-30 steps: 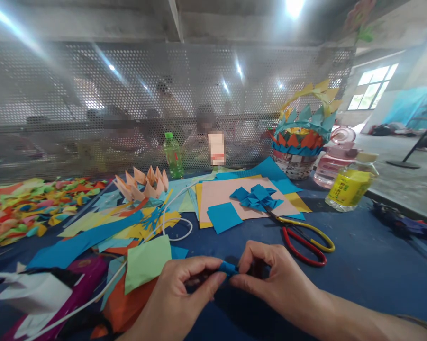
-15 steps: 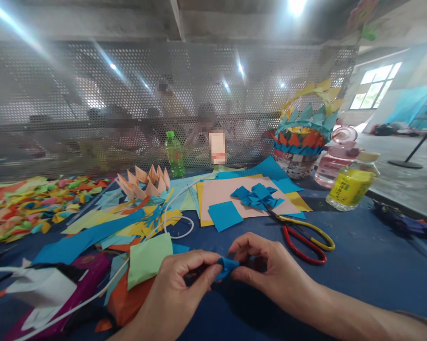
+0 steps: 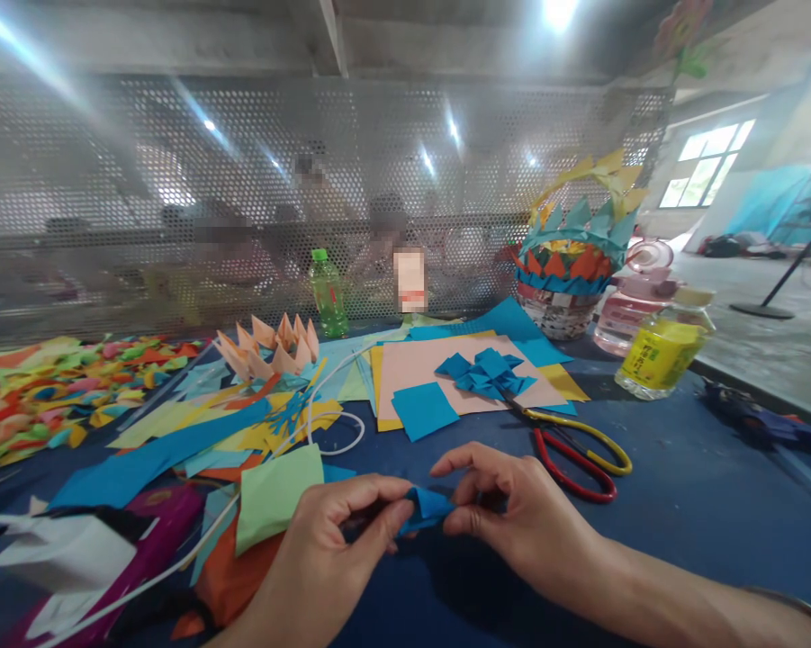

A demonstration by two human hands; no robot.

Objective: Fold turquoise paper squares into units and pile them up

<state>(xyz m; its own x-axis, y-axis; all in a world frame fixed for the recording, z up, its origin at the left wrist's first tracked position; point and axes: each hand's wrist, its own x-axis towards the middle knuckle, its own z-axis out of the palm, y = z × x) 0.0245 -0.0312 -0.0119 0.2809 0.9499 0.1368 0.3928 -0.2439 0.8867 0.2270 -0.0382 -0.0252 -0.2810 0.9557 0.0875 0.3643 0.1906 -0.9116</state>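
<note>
The person's left hand (image 3: 337, 529) has thumb and forefinger clamped on a small folded blue paper (image 3: 428, 510), held just above the near part of the dark blue tabletop (image 3: 681, 540). The right hand (image 3: 523, 504) has its thumb at the paper's right corner with the forefinger lifted away; from here I can't tell whether its other fingers pinch the tip. Close by the left hand, and partly hidden by it, a pale green paper (image 3: 278, 495) lies over an orange paper (image 3: 233, 580), and a white cable (image 3: 337, 453) loops across the clutter and past a white plug adapter (image 3: 81, 558). Scissors (image 3: 560, 418) with one red and one yellow handle lie just beyond the right hand, their blades reaching to a cluster of folded blue pieces (image 3: 490, 373) on a pink sheet (image 3: 409, 360). A blue square (image 3: 425, 411) overlaps that sheet's near edge. Farther left sit a peach ring of paper points (image 3: 270, 351) and a broad heap of colourful paper bits (image 3: 74, 391). A green bottle (image 3: 328, 297) stands before the perforated screen (image 3: 263, 171), while a paper-trimmed basket (image 3: 563, 270), a pink bottle (image 3: 627, 315) and a yellow-labelled bottle (image 3: 665, 353) crowd the far right.
</note>
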